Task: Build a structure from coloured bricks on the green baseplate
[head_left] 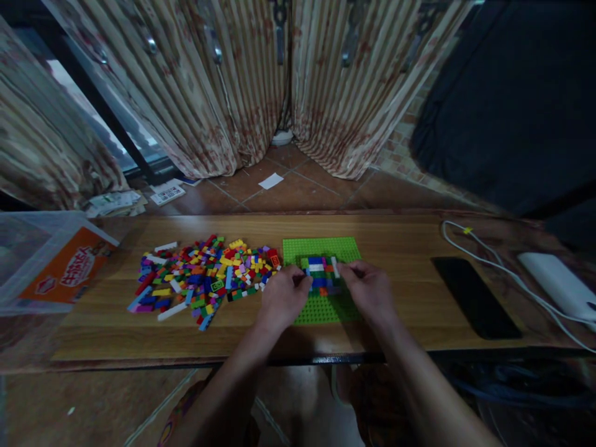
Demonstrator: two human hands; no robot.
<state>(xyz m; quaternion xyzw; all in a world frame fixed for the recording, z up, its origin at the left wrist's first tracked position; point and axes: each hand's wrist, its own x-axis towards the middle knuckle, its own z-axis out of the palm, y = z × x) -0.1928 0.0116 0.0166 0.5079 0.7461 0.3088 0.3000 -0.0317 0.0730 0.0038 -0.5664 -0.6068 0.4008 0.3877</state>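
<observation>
A green studded baseplate (321, 246) lies on the wooden table, bearing a low block of colored toy bricks (320, 282) in blue, white, orange, green and grey. My left hand (286, 292) is closed at the left side of this block, thumb and fingertips pinched together; what lies between them is too small to make out. At the opposite side, my right hand (370, 287) pinches with its fingertips against a white brick (335, 267) at the block's right edge. Left of the baseplate spreads a pile of loose mixed bricks (195, 279).
A black phone (475, 298) lies to the right, near a white power bank (556, 282) and its white cable (500, 268). On the far left stands a clear plastic box (37, 236) with an orange label. Curtains (242, 93) hang beyond the table (410, 248).
</observation>
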